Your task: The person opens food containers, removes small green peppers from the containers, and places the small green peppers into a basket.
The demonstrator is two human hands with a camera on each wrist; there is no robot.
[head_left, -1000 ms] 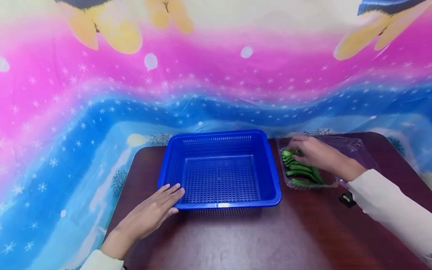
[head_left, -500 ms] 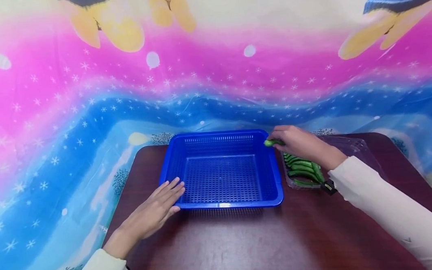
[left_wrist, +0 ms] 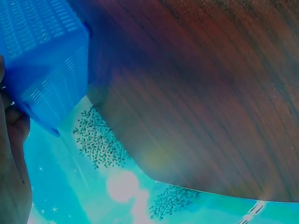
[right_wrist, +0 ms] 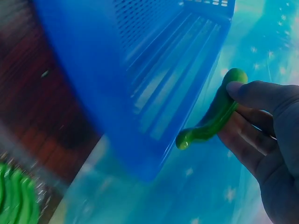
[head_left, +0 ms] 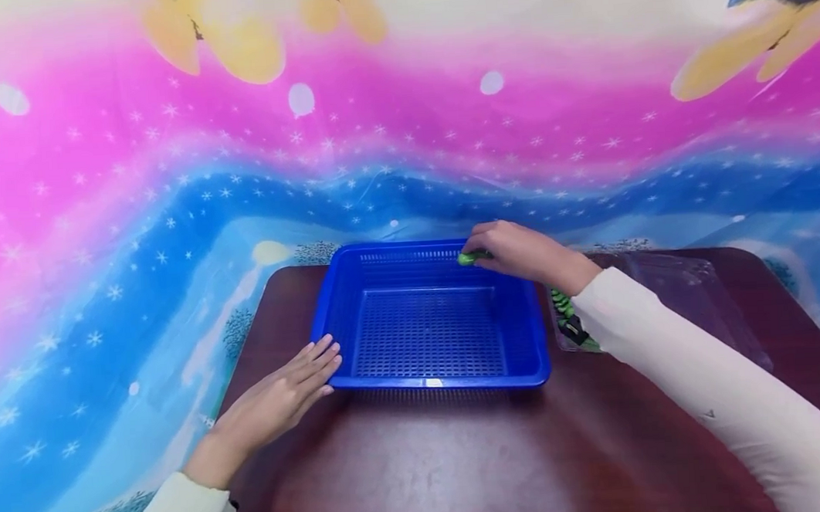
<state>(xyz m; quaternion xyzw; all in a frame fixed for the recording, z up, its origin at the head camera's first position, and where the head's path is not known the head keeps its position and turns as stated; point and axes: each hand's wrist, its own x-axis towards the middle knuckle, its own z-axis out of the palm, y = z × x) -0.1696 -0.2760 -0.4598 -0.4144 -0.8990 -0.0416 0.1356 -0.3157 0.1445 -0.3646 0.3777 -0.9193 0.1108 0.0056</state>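
Observation:
My right hand (head_left: 514, 250) pinches a small curved green cucumber (right_wrist: 212, 114) between thumb and fingers. In the head view it is over the back right part of a blue perforated plastic basket (head_left: 434, 383), which has nothing in it. My left hand (head_left: 278, 390) rests on the basket's front left rim, its fingers straight. In the left wrist view, only part of that hand shows beside the basket's corner. Several more cucumbers (right_wrist: 17, 198) lie in a clear plastic box (head_left: 690, 295) to the right, partly hidden under my right forearm.
A dark reddish wooden table (head_left: 420, 456) with rounded corners bears the basket and the box. Behind it hangs a printed cloth (head_left: 403, 132) in pink and blue. The box's clear lid lies open toward the right. A black device (head_left: 572, 329) shows under the right sleeve.
My right hand has taken a cucumber out of the clear box and moved left with it, over the basket. The left hand has stayed on the rim. The head view has shifted slightly.

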